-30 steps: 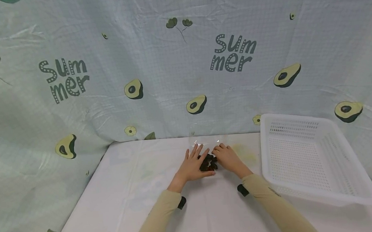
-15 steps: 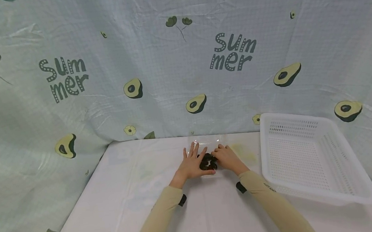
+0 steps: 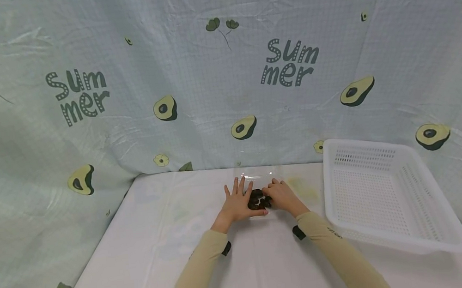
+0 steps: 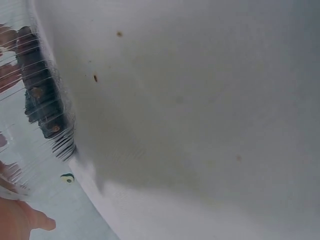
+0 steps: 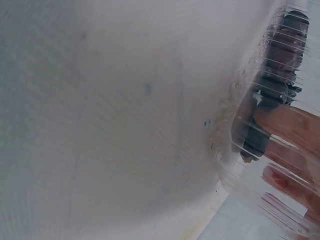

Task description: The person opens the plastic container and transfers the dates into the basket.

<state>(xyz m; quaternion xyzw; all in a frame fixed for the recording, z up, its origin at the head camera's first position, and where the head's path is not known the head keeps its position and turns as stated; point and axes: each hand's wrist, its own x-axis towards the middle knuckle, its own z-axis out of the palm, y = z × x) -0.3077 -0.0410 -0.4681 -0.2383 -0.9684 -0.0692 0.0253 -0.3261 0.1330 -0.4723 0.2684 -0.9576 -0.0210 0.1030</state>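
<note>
Low in the head view, the left sleeve [image 3: 196, 272] and right sleeve [image 3: 346, 258] are beige and close-fitting. Small dark lettering [image 3: 334, 233] marks the right one's outer side. A black block [image 3: 299, 232] sits beside each cuff [image 3: 305, 220]. Left hand [image 3: 238, 205] and right hand [image 3: 284, 197] are bare.

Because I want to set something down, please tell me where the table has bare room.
The table is bare between its left edge and the left hand, and between the sleeves. Crowded: the middle, where the right hand is at dark pieces in a clear container, and the right side, under the white basket.
</note>
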